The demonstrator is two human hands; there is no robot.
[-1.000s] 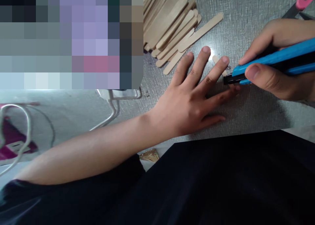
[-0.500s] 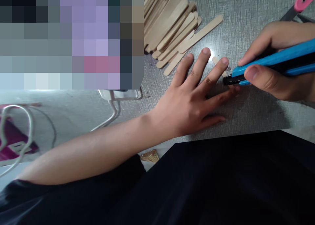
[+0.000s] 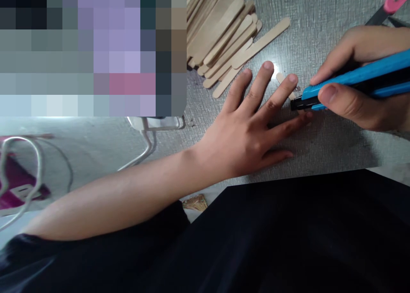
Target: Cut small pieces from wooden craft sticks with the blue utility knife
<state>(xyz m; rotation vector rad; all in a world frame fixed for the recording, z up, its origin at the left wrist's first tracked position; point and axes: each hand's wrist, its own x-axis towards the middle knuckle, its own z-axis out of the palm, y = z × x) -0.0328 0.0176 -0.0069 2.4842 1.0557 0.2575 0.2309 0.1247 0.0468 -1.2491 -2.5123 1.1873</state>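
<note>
My left hand (image 3: 253, 122) lies spread on the grey textured table (image 3: 307, 24), palm down. Two of its fingers rest over a wooden craft stick (image 3: 280, 78), which is partly hidden beneath them. In my right hand (image 3: 355, 101) is a blue and black utility knife (image 3: 346, 76), gripped between thumb and fingers. Its black tip meets the craft stick between those two left fingers; whether any blade shows there, I cannot tell. Just beyond my left fingertips lies a loose pile of craft sticks (image 3: 221, 32).
Pink-handled scissors (image 3: 395, 0) lie at the upper right, partly behind my right hand. Left of my forearm are a white cable (image 3: 149, 143) and a magenta item (image 3: 22, 182) with another white cable looped over it. A pixelated block covers the upper left.
</note>
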